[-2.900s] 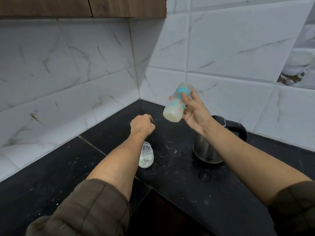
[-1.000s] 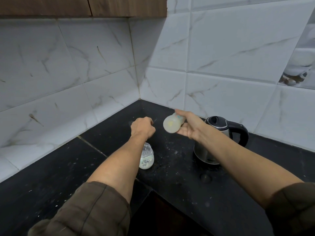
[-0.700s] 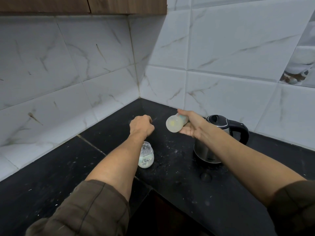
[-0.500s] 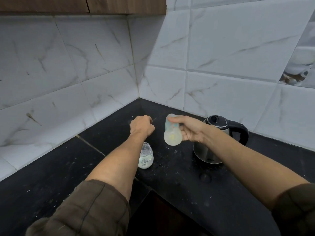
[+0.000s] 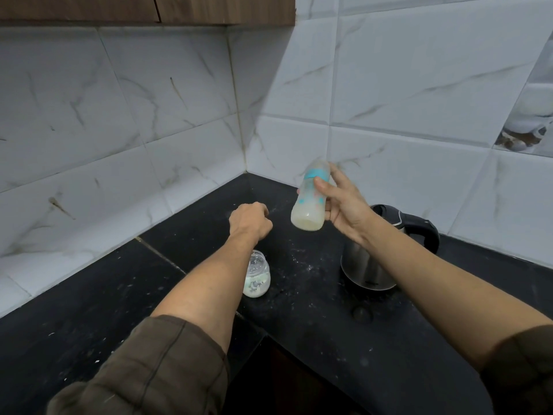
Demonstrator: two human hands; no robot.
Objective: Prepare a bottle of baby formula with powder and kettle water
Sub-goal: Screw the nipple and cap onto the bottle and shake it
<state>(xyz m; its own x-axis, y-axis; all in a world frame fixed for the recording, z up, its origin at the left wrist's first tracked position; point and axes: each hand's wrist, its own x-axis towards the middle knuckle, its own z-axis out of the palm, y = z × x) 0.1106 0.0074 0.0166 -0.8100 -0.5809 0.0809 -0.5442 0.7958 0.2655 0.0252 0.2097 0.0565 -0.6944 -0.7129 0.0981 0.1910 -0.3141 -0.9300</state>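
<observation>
My right hand (image 5: 344, 205) grips a baby bottle (image 5: 309, 205) in the air above the black counter, nearly upright with a slight tilt, its blue collar and cap at the top and pale milky liquid filling the lower part. My left hand (image 5: 250, 223) is a closed fist held over the counter to the left of the bottle, with nothing seen in it. Under my left forearm stands a small glass jar (image 5: 257, 278) with white powder in its bottom. A steel kettle (image 5: 368, 265) with a black handle and lid sits behind my right wrist.
The black stone counter (image 5: 299, 295) runs into a corner of white marble-look wall tiles (image 5: 149, 115) and is speckled with spilled powder. Wooden cabinets (image 5: 149, 7) hang above. The counter's front edge cuts inward near the bottom centre.
My right hand has swung the bottle from lying on its side, base toward me, down through upright and up again to a higher, nearly upright position. My left fist, the jar and the kettle have stayed put.
</observation>
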